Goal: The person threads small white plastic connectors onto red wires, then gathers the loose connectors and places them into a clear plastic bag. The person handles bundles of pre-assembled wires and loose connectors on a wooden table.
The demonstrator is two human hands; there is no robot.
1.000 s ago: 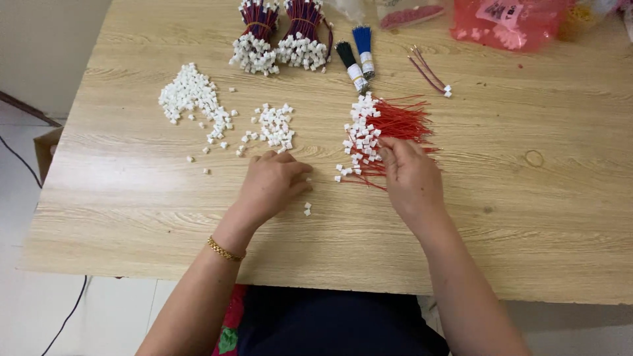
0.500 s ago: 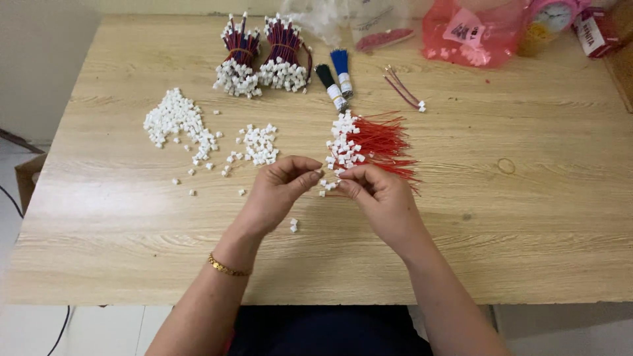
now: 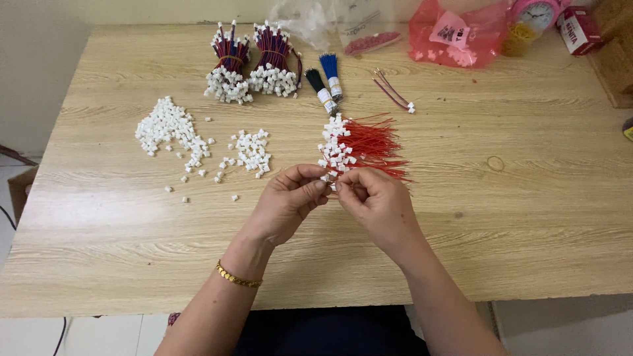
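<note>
My left hand and right hand meet fingertip to fingertip over the middle of the table, both pinched narrow around one small white connector. It is mostly covered by my fingers, so I cannot tell whether a wire is seated in it or which hand carries the weight. A gold bracelet sits on my left wrist.

Just at 12 o'clock from my fingertips lies the bundle of red wires, its white connector ends nearest me and the loose strands fanning toward 2 o'clock. At 10 o'clock there is a small heap of white housings, and farther at 10 o'clock a larger heap, with a few strays between.

Toward 11 o'clock, near the far edge, two banded bundles of dark wires stand close together. At 12 o'clock lie a black tassel and a blue tassel of wire, with a short loose pair at 1 o'clock.

Along the far edge, clear bags, a red plastic bag and a pink clock are cut off by the frame. The table is pale wood grain; pale floor tile shows at 8 o'clock.
</note>
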